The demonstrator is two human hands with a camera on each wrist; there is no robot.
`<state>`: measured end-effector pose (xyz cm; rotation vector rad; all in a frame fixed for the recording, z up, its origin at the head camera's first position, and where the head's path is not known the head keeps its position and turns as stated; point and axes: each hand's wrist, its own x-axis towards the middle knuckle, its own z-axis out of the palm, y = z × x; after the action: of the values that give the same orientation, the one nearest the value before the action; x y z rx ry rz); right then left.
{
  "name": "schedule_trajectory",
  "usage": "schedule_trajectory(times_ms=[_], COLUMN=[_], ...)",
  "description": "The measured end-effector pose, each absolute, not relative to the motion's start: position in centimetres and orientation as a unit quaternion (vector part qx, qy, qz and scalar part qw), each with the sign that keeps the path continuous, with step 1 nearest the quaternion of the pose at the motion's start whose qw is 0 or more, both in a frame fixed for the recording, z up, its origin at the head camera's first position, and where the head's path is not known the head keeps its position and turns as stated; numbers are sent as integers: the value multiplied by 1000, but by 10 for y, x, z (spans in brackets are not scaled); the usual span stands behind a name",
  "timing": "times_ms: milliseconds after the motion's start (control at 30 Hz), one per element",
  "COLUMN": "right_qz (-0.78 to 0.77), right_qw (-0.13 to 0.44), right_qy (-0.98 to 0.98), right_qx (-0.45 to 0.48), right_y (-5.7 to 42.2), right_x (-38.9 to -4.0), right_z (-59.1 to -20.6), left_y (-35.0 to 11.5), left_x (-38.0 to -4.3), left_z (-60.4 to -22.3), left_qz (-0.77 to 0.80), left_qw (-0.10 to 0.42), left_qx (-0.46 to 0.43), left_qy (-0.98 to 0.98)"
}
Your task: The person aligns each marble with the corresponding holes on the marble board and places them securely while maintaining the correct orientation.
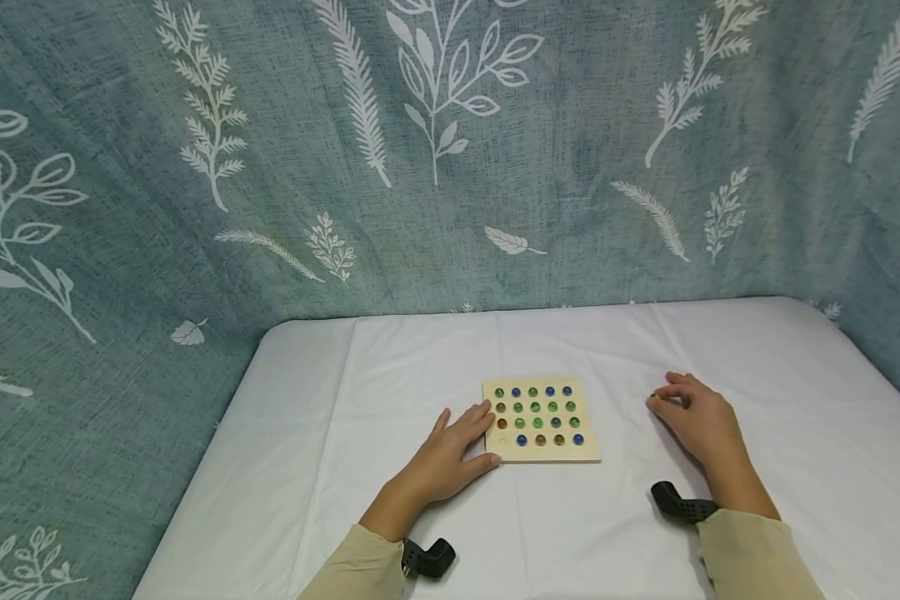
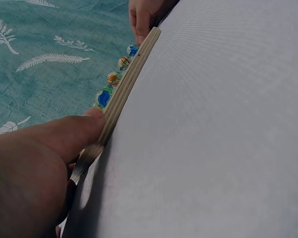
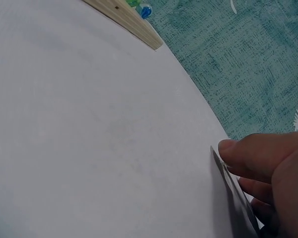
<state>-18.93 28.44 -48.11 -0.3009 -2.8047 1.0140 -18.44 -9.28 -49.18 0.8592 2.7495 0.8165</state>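
A pale wooden board (image 1: 591,450) lies on the white cloth, with rows of glass marbles in its hollows, mostly green and blue, some amber. One bare hollow (image 1: 503,440) shows at its near left corner. My left hand (image 1: 446,458) rests against the board's left side, fingers stretched onto its edge and thumb (image 2: 94,119) at the near corner. Off to the right of the board, my right hand (image 1: 701,421) pinches a small greenish marble (image 1: 654,397) between thumb and fingertips, low over the cloth. In the right wrist view the fingers hide this marble.
White cloth (image 1: 390,375) covers the table around the board. Behind and to the sides hangs a teal curtain (image 1: 435,217) with white leaf prints. Each wrist carries a black camera mount, such as the right one (image 1: 678,504).
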Motion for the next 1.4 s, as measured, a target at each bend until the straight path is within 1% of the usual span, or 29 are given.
schedule_trajectory(times_ms=[233, 400, 667, 933, 1033, 1167, 1400], right_qz=[348, 358, 359, 340, 322, 302, 295], right_qw=[76, 88, 102, 121, 111, 80, 45], right_qy=[-929, -925, -928, -929, -931, -931, -930], right_qx=[-104, -88, -16, 80, 133, 189, 217], right_y=[279, 265, 225, 175, 154, 132, 117], right_x=[-189, -190, -188, -180, -176, -172, -172], right_z=[-480, -473, -457, -454, -453, -455, -459], left_y=[-93, -93, -92, -92, -93, -95, -96], left_x=[-184, -184, -184, -184, -185, -185, -186], left_z=[-491, -490, -488, -488, -488, -487, -488], left_qz=[273, 275, 278, 277, 275, 272, 274], left_qw=[74, 74, 74, 78, 81, 80, 78], left_qx=[285, 285, 283, 281, 282, 288, 296], left_qy=[916, 915, 915, 915, 916, 915, 912])
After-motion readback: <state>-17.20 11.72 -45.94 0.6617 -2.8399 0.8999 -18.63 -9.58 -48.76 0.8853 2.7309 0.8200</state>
